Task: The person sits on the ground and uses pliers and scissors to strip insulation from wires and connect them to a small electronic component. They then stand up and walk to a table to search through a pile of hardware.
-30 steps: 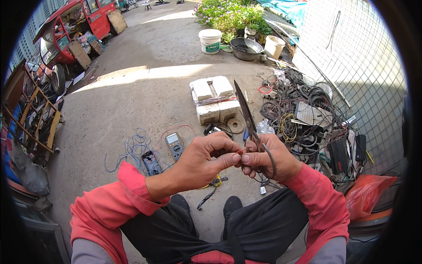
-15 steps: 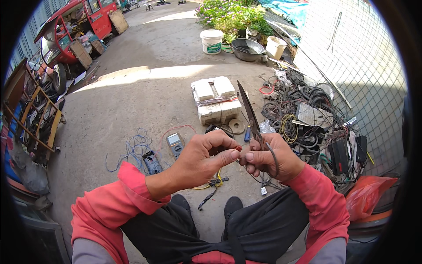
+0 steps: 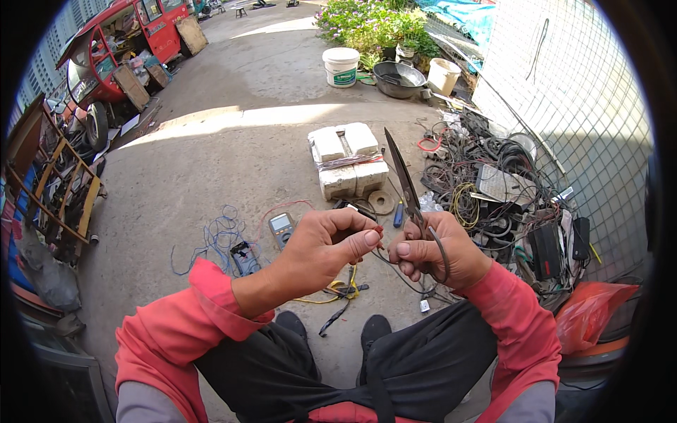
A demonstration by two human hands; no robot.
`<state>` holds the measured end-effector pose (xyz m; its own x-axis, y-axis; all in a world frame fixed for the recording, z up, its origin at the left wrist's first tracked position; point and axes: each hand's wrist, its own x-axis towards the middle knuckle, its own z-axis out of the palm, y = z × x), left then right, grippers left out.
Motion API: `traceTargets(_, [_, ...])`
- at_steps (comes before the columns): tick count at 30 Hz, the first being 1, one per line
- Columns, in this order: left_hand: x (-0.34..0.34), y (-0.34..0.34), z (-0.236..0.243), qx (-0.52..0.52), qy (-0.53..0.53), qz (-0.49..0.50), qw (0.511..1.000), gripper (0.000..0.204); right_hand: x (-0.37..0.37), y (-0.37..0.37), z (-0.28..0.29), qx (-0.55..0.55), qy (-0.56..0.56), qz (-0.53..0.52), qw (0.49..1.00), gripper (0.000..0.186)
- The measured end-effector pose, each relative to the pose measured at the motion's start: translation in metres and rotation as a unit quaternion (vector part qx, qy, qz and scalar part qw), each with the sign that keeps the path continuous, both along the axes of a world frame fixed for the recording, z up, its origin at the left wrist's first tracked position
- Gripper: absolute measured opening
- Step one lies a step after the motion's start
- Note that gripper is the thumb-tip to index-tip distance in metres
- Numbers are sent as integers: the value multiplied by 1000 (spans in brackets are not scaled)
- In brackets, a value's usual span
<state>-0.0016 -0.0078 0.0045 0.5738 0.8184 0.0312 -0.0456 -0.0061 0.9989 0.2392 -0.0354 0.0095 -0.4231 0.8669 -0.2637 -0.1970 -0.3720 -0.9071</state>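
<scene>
My left hand (image 3: 328, 247) pinches a small red piece (image 3: 379, 229), perhaps a bit of wire end, between thumb and forefinger. My right hand (image 3: 457, 255) is closed around a pair of scissors (image 3: 403, 173), its dark blades pointing up and away and one handle loop curving past the fingers. A small gap separates the two hands. A thin dark cable (image 3: 395, 266) runs below them; whether the right fingers also hold it is hard to make out. On the ground beyond the left hand lies a multimeter (image 3: 281, 224).
A white foam block (image 3: 345, 176) bound with tape stands ahead, a blue-handled screwdriver (image 3: 399, 213) near it. Tangled cables (image 3: 493, 155) are heaped to the right. Blue wires (image 3: 215, 243) and an opened device (image 3: 245, 259) lie left; yellow wire (image 3: 317, 301) lies near my shoes.
My left hand has drawn slightly left, widening the gap to my right hand. The red piece has moved with it. The scissors remain in nearly the same place.
</scene>
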Motion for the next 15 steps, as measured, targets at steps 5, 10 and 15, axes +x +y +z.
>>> traceTargets(5, [-2, 3, -2, -80, -48, -27, 995, 23, -1, -1, 1, 1, 0, -2, 1000, 25])
traceTargets(10, [-3, 4, -2, -233, -118, -65, 963, 24, -2, 0, 0, -4, 3, -7, 1000, 25])
traceTargets(15, [-4, 6, -3, -295, -149, -84, 940, 22, -2, 0, 2, -12, -6, -21, 1000, 25])
